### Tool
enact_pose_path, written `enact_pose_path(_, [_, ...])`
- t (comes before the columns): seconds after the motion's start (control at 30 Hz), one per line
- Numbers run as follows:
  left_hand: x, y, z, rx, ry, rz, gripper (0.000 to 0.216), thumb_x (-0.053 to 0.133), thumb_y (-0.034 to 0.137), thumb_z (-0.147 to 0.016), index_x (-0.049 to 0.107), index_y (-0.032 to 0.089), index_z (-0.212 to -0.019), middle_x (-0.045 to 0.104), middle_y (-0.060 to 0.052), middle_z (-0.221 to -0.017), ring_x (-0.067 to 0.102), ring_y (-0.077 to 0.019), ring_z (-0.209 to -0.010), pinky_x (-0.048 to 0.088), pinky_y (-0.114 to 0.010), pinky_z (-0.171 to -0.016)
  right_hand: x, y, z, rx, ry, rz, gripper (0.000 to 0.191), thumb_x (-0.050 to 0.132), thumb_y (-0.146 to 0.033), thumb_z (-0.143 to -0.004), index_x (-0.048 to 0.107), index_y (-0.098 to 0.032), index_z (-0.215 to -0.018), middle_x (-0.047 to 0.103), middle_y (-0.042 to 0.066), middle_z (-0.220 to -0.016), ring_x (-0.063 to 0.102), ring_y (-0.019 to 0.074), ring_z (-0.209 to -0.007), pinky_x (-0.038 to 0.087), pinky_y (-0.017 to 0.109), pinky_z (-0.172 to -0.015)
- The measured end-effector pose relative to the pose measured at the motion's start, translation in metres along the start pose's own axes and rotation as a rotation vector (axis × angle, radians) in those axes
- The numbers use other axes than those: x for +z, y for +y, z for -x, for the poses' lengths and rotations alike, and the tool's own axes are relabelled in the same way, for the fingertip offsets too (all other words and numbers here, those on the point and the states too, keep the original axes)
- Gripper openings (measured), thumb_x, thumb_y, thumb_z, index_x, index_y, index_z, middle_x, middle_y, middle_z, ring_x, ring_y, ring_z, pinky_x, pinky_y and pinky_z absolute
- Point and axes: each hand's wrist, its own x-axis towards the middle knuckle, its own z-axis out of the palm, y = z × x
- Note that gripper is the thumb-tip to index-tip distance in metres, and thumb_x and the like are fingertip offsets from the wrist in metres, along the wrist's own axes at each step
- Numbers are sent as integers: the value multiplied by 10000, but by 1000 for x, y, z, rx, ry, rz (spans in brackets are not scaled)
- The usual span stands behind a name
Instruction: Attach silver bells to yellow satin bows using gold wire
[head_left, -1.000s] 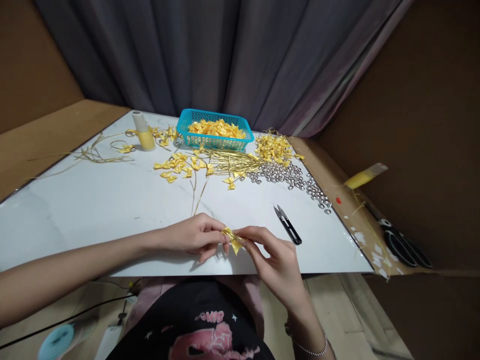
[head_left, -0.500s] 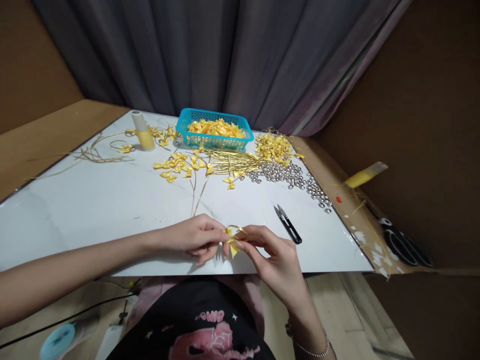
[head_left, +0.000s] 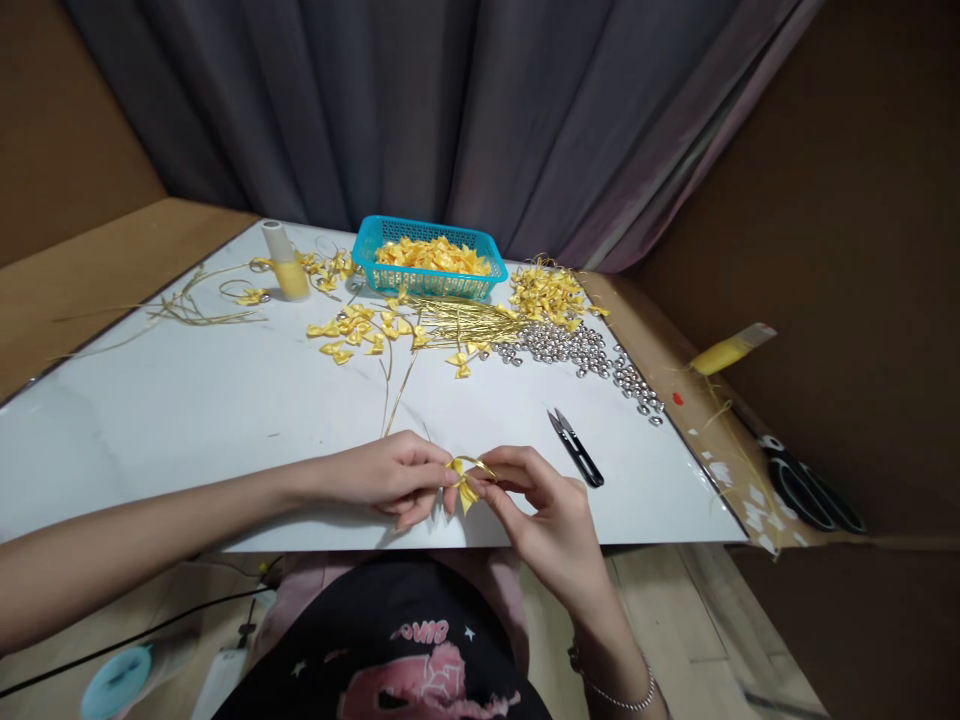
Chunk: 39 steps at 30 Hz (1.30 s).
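Between my two hands, close to the front edge of the white table, is a yellow ribbon bow [head_left: 466,490] with a loop of gold cord [head_left: 474,461] above it. My left hand [head_left: 411,478] pinches the bow's left side between thumb and fingers. From the right, my right hand [head_left: 541,500] is closed, its thumb and fingertips pinching the cord beside the bow's knot. The fingers hide part of the knot. To the right of my right hand lie black thread snips [head_left: 576,448] with their blades pointing away from me.
A blue basket [head_left: 429,284] of yellow bows stands at the back. In front lie gold cords [head_left: 465,323], loose bows [head_left: 352,328] and silver beads [head_left: 562,345]. A bow pile [head_left: 547,292] is right, a yellow thread spool [head_left: 286,262] left. Black scissors [head_left: 806,490] lie far right.
Hardly anything differs. Both hands keep their pinch on the bow and cord, and the cord loop looks slightly flatter and tilted.
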Motion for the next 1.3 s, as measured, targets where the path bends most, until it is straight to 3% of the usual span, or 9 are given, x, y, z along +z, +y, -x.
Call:
enact_pose_path(0.17, [-3,-3,-1,12,34,27,230,474,309,-875,593,116,-838,510,45,-410,280,-55,-298,193,-173,-325,-2,4,-4,-40,-2,38,144,548,-102,-832,572,-198,-937,727,33,-864,718,159,-813,585,239,-734])
enact_pose_path(0.27, [-9,-6,-4,24,-3,155,338,407,344,-848,629,90,-839,603,-31,-479,315,-72,-289,214,-189,-297,-4,8,-6,-220,-3,182,189,523,-80,-857,564,-198,-998,724,37,-904,713,152,-826,574,228,-725])
enact_pose_path(0.37, [-13,-7,-7,3,-8,143,501,313,384,-874,618,93,-602,604,-86,-471,341,-79,-281,230,-202,-282,-6,12,-9,-461,-36,364,267,464,-21,-872,555,-195,-1054,715,43,-899,695,148,-812,560,240,-702])
enact_pose_path(0.57, [-12,-4,-7,-23,48,25,338,440,259,-822,544,138,-523,567,-26,-415,311,-61,-272,213,-188,-297,-6,16,-16,-609,-143,534,372,354,60,-843,539,-144,-1094,687,81,-876,636,167,-779,532,290,-649])
enact_pose_path(0.73, [-10,-4,-4,-15,68,-99,452,364,260,-867,516,150,-457,494,-17,-365,302,-65,-297,226,-205,-340,-6,19,-16,-561,-133,504,398,378,60,-835,531,-177,-1115,674,72,-903,623,168,-803,529,304,-682])
enact_pose_path(0.9, [-6,-2,-1,-7,97,-199,311,370,263,-888,627,124,-781,514,37,-408,297,-67,-319,237,-188,-375,-12,18,-17,-279,-210,219,477,407,9,-838,431,-215,-1259,625,83,-1138,619,164,-997,531,322,-846])
enact_pose_path(1.0, [-5,-1,0,-2,102,-258,299,361,237,-887,629,116,-829,514,44,-418,316,-69,-342,258,-179,-394,-14,19,-20,-141,-275,145,461,509,-64,-840,427,-205,-1271,636,80,-1104,639,154,-891,537,307,-801])
enact_pose_path(1.17, [-4,1,2,-20,111,-335,300,373,223,-876,633,126,-764,496,48,-422,333,-67,-360,275,-175,-409,-14,21,-27,-176,-291,318,133,565,-110,-844,662,-179,-903,663,43,-798,615,172,-772,500,293,-686])
enact_pose_path(1.3, [-4,1,2,-36,134,-371,314,373,239,-882,632,130,-743,495,46,-422,348,-67,-364,281,-176,-415,-18,18,-29,-265,-131,483,175,561,-92,-836,713,-177,-816,633,60,-774,600,180,-751,490,287,-648])
